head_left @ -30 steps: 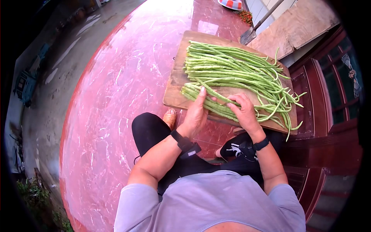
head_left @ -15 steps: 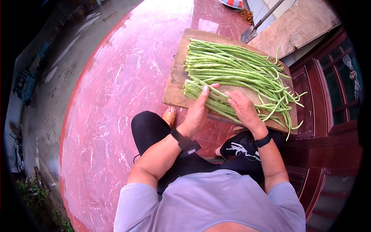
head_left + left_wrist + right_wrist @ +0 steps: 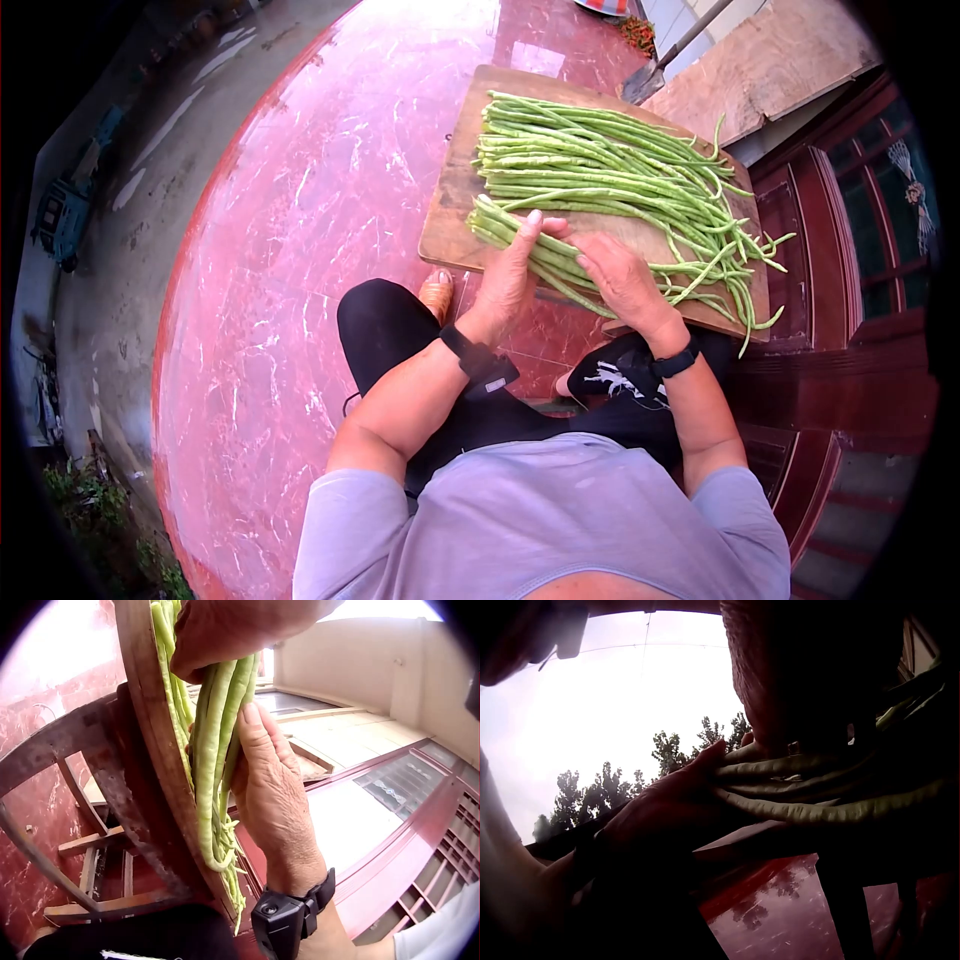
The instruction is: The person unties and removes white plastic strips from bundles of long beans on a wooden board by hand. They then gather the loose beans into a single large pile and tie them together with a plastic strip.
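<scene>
Long green beans [image 3: 610, 160] lie in a broad layer across a wooden board [image 3: 450, 225]. At the board's near edge, the left hand [image 3: 508, 285] grips a separate bundle of beans [image 3: 490, 224], thumb on top. The right hand [image 3: 628, 285] holds the same bundle farther right, its fingers curled over it. In the left wrist view the bundle [image 3: 217, 727] hangs between the two hands, with one bean bent in a loop below. The right wrist view is dark; beans [image 3: 802, 769] pass under the right hand [image 3: 802, 675], and its fingertips are hidden.
A wooden stool or chair frame [image 3: 97, 840] stands beneath the board. Behind it are a shovel [image 3: 645, 82], a plywood sheet [image 3: 765, 70] and red peppers [image 3: 637, 35]. A dark red door [image 3: 815, 240] is at the right. The person's knees are below the board.
The bean that stood out over the bundle between the hands now lies along it. The right hand has moved slightly left and closed over the bundle.
</scene>
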{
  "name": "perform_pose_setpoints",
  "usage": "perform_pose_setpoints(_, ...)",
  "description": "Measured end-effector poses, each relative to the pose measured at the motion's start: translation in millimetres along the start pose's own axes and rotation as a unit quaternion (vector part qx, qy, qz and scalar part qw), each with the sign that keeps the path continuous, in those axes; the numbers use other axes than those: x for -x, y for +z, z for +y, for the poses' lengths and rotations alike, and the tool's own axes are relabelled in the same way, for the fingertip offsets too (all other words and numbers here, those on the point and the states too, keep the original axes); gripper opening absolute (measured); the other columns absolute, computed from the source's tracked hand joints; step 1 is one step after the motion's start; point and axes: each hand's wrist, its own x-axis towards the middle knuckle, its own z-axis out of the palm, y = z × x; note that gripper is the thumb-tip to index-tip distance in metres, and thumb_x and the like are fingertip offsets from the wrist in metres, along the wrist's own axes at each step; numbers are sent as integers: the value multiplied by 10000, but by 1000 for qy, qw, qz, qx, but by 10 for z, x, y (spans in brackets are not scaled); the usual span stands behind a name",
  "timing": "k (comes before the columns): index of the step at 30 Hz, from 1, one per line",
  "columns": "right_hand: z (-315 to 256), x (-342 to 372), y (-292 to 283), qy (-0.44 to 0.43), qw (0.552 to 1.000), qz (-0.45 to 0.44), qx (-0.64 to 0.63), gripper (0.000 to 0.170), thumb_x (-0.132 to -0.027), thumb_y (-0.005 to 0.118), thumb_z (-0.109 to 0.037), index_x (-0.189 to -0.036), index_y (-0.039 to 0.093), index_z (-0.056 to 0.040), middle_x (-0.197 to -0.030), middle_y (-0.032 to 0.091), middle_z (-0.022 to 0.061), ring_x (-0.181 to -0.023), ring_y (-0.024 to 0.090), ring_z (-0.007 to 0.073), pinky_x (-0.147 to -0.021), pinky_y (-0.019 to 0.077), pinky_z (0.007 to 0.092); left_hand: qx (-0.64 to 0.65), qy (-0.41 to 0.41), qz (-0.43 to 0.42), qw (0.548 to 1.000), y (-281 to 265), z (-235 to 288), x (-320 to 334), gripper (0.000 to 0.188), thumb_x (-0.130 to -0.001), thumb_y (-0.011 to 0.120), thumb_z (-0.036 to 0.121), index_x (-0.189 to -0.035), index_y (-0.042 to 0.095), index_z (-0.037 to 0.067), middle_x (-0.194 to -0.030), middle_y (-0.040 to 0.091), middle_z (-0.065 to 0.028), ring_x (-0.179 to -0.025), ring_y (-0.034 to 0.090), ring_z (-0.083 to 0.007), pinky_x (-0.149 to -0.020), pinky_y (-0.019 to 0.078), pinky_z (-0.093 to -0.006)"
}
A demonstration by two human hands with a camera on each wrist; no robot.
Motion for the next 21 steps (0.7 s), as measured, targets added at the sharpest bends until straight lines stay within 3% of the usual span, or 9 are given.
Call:
perform_pose_setpoints(3,-37,3,-14,18,1000,-13,-16,278,-940,586,-158,-1198,608,-57,-1063,625,154,-991,602,368,-835,496,446,51,40,-23,998,-7,-29,-1,277,-964,635,345,-1033,599,80,-983,631,-58,-1008,604,-205,-983,472,-378)
perform_pose_setpoints(6,55,9,22,2,999,-40,-6,285,-944,585,-168,-1205,604,-57,-1086,618,149,-989,600,356,-845,493,439,135,20,-18,991,-128,-105,-84,197,-957,653,270,-935,591,84,-909,632,-54,-953,631,-198,-907,510,-367)
perform_pose_setpoints(9,37,-80,-64,26,1000,-7,-9,315,-909,619,-132,-1216,603,-66,-1124,615,124,-1037,583,330,-888,481,429,147,-9,13,989,-196,-134,-130,242,-956,653,306,-992,595,74,-942,652,-64,-949,627,-204,-921,504,-375)
perform_pose_setpoints(13,295,-298,-43,-14,975,120,188,442,-792,714,-84,-1222,613,-109,-1154,609,82,-1117,546,295,-949,455,420,148,-38,47,987,-155,-85,-72,343,-957,645,348,-1105,596,43,-1076,658,-89,-1022,615,-216,-944,498,-391)
perform_pose_setpoints(16,470,-379,-45,-17,964,92,249,443,-777,730,-103,-1206,619,-112,-1100,613,74,-1073,557,278,-918,463,414,131,-24,58,989,-118,-64,-75,401,-959,637,367,-1161,592,22,-1177,637,-102,-1085,596,-227,-964,493,-402)
perform_pose_setpoints(21,509,-372,-21,43,975,117,185,274,-762,748,-102,-1026,692,-145,-952,604,53,-947,574,257,-835,477,397,110,-15,41,993,-150,-63,-91,469,-961,630,384,-1224,566,2,-1269,598,-110,-1143,566,-227,-985,484,-403)
